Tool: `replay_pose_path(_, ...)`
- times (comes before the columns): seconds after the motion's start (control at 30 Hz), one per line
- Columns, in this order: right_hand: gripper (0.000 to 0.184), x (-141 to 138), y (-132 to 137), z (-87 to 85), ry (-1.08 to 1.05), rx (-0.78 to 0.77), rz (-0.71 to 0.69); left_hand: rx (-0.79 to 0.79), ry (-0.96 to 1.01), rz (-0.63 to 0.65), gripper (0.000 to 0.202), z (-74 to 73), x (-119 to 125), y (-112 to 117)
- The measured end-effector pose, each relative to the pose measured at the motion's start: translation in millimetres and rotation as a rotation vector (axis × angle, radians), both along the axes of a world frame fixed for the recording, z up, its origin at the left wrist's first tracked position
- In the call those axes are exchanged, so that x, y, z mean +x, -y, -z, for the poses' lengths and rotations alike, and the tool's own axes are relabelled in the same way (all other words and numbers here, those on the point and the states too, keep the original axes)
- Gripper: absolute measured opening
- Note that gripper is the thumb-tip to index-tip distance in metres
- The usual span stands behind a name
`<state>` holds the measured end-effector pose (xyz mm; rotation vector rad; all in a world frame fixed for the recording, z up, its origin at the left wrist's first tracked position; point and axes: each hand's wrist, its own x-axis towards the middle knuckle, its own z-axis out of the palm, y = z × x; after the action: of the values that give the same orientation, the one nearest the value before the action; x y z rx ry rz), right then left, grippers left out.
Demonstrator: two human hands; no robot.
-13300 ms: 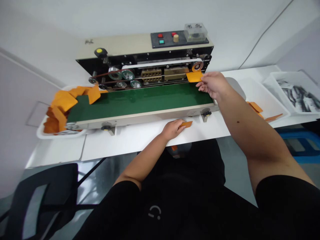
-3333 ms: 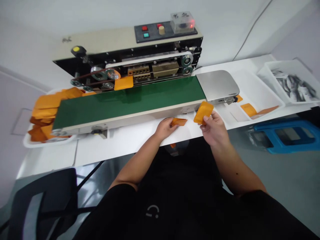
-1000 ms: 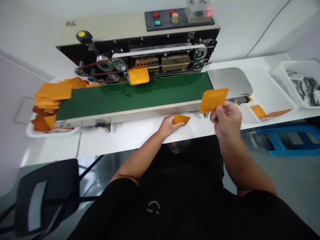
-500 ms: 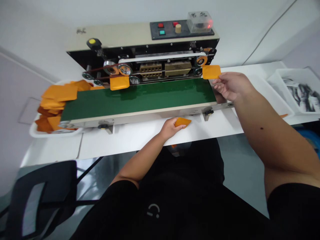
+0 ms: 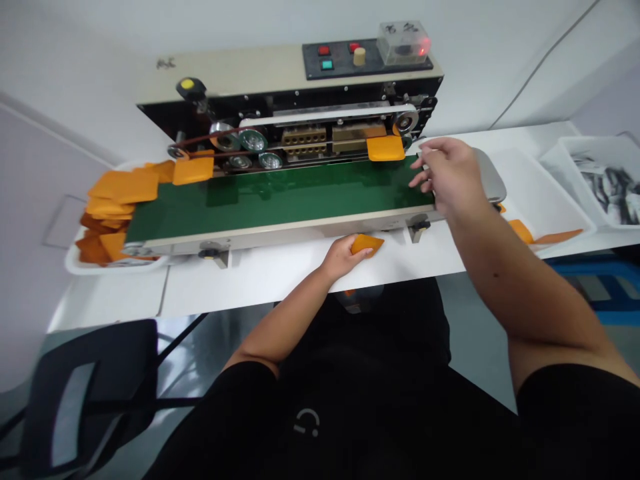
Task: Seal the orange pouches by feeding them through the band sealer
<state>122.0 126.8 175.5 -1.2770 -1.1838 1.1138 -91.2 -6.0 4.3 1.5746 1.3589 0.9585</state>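
A band sealing machine [image 5: 240, 77] with a green conveyor belt [image 5: 280, 197] stands before me on a white table. One orange pouch [image 5: 386, 149] hangs by its upper edge at the right end of the sealing band. Another orange pouch [image 5: 194, 168] is at the left end, over the belt. My right hand [image 5: 453, 170] is just right of the nearer pouch, apart from it, with fingers spread and nothing in them. Below the belt's front edge, my left hand [image 5: 345, 257] is closed around an orange pouch [image 5: 367, 245].
At the left, a white bin [image 5: 115, 269] is heaped with orange pouches [image 5: 123, 187]. On the right are a white tray [image 5: 565, 200] with a few orange pouches and a white bin [image 5: 565, 153] of black-and-silver packets. A black chair [image 5: 110, 373] stands at lower left.
My right hand has let go of its pouch, which has moved left into the machine. The pouch farther along has also travelled left. My left hand stays put.
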Motion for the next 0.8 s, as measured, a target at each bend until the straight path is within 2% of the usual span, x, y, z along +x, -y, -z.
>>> replay_pose_path(0.1, 0.008, 7.6, 51.9, 33.8, -0.001, 0.248, 0.044, 0.025, 0.028, 0.035, 0.023, -2.1, -0.4, 2.9)
replay_pose_path(0.17, 0.01, 8.5, 88.9, 68.1, 0.033, 0.284, 0.054, 0.023, 0.054, 0.051, 0.025, -3.3, -0.8, 4.3)
replay_pose_path(0.3, 0.023, 1.9, 138.5, 140.4, 0.059, 0.086, -0.004, -0.015, 0.078, 0.06, 0.029, -0.7, -1.2, 3.6)
replay_pose_path(0.4, 0.037, -2.2, 150.5, 173.8, 0.098, -0.065, -0.134, -0.043, 0.101, 0.069, 0.033, 5.4, -0.9, 1.7)
replay_pose_path(0.5, 0.038, -2.3, 151.7, 183.2, 0.18, -0.127, -0.251, -0.069, 0.152, 0.092, 0.039, 9.7, -1.1, 0.4)
replay_pose_path(0.6, 0.033, -0.3, 150.4, 177.3, 0.198, -0.146, -0.277, -0.055, 0.174, 0.124, 0.045, 7.4, -2.2, -1.1)
replay_pose_path(0.73, 0.026, 10.0, 148.2, 161.9, 0.286, 0.014, -0.228, 0.096, 0.172, 0.171, 0.044, 0.6, -4.3, -3.6)
replay_pose_path(0.8, 0.027, 20.9, 146.0, 154.6, 0.293, 0.079, -0.166, 0.115, 0.173, 0.192, 0.044, 0.2, -5.2, -3.4)
